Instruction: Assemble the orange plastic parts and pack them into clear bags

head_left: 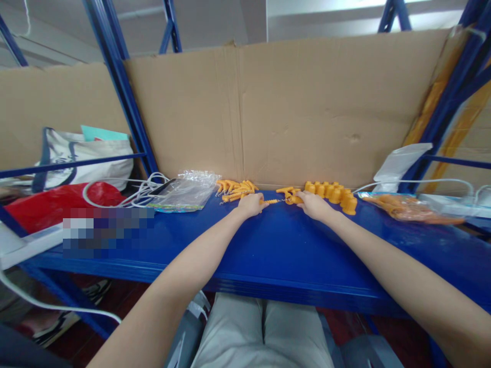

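At the back of the blue tabletop (268,255), close to the cardboard wall (326,112), a thin orange part (273,201) is held stretched between two hands. Its left end is pinched in the closed grip of the left hand (250,204), and its right end is enclosed by the equally tight grip of the right hand (313,205). A T-shaped orange piece (287,191) is seen just beside the right fingers; whether it is joined to the thin part cannot be told. A loose pile of orange pieces (236,187) is found just behind the left hand, and a row of orange caps (333,193) just behind the right. A clear plastic bag (186,193) and white cables (141,191) are laid further left, and a filled bag of orange pieces (410,208) further right.
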`<action>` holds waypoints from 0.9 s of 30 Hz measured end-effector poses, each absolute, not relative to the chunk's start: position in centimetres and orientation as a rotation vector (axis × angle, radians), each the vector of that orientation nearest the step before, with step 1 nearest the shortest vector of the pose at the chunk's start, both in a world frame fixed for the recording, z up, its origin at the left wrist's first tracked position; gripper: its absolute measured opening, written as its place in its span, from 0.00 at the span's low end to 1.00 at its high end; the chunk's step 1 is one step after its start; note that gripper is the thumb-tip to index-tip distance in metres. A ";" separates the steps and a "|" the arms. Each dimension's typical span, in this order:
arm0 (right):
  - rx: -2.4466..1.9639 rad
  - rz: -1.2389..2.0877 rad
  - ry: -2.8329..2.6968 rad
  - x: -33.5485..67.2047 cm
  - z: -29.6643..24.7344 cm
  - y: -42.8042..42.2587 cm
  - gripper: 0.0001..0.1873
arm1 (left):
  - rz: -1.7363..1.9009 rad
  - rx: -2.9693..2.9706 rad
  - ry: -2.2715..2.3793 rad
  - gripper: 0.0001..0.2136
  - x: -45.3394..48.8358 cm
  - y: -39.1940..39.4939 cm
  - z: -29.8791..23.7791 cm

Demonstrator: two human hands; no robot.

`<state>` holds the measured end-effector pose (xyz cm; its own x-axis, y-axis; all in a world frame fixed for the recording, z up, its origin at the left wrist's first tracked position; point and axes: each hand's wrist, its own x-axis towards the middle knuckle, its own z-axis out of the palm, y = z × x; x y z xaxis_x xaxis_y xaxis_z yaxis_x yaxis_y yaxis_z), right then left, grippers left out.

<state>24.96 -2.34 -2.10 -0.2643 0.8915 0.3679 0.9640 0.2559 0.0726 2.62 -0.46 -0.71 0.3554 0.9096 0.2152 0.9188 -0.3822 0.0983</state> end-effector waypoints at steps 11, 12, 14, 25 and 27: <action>-1.235 -0.359 -2.392 25.2 -3.6 -0.9 0.20 | -0.570 -2.526 -1.545 0.14 3.2 -0.3 -1.4; -1.184 -0.343 -2.388 25.3 -3.6 -0.9 0.20 | -0.599 -2.529 -1.514 0.14 3.2 -0.3 -1.4; -1.113 -0.297 -2.374 25.6 -3.7 -0.7 0.20 | -0.647 -2.537 -1.475 0.13 3.1 -0.2 -1.5; -1.032 -0.074 -2.290 26.1 -4.1 0.3 0.19 | -0.667 -2.547 -1.448 0.12 3.0 0.1 -1.7; -1.020 -0.005 -2.239 26.1 -4.1 0.4 0.19 | -0.668 -2.549 -1.448 0.12 3.0 0.2 -1.8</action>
<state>26.10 0.42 -4.08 -0.4713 0.6690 0.5747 0.6717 0.6945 -0.2577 3.02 0.21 -1.76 0.4398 0.7830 0.4399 0.8427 -0.5291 0.0993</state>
